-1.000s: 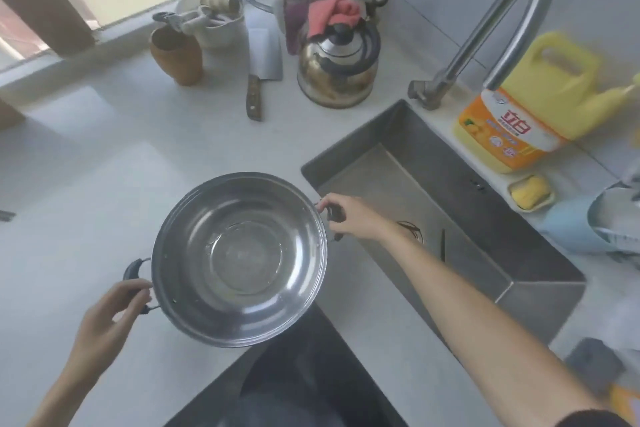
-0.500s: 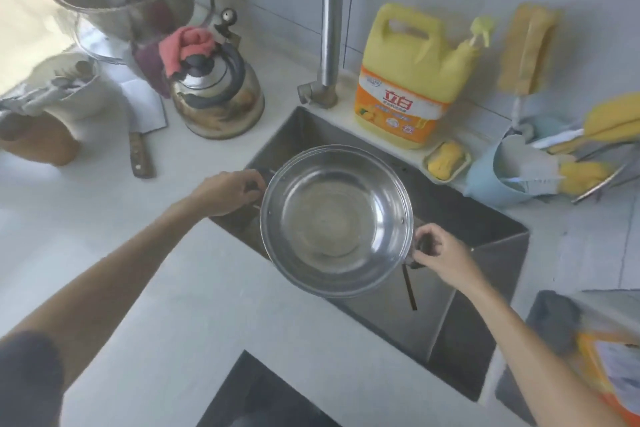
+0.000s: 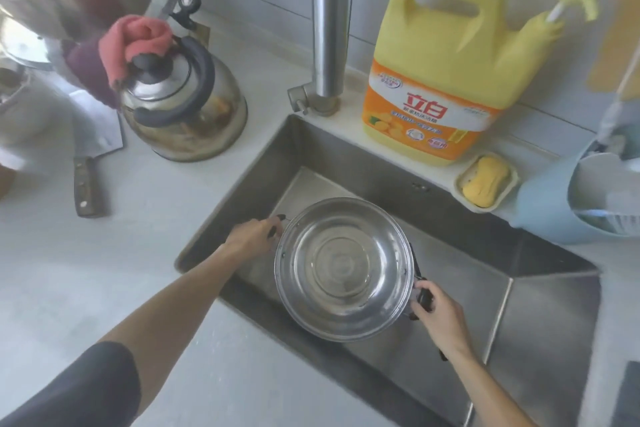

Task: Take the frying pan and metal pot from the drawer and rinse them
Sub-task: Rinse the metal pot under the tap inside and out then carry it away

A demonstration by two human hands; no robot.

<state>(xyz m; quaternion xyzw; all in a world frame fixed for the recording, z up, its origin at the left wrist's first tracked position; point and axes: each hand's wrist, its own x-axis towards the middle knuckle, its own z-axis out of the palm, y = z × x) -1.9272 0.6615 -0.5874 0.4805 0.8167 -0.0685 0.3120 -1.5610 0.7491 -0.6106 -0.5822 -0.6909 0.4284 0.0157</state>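
A round metal pot [image 3: 344,269] with two black side handles is held inside the steel sink [image 3: 547,315], open side up and empty. My left hand [image 3: 251,236] grips its left handle. My right hand [image 3: 438,314] grips the handle on the right side. The tap [image 3: 327,24] rises at the back of the sink, and no water shows. A thin dark object lies in the sink under the pot's right edge. No frying pan is in view.
A yellow detergent jug [image 3: 446,62] and a soap dish [image 3: 486,180] stand behind the sink. A kettle [image 3: 181,100] with a pink cloth sits left of the tap, a cleaver [image 3: 86,163] beside it. A blue holder [image 3: 581,198] is at the right.
Both hands carried the pot from the counter on the left over to the sink and lowered it into the basin. My view turned right toward the tap.
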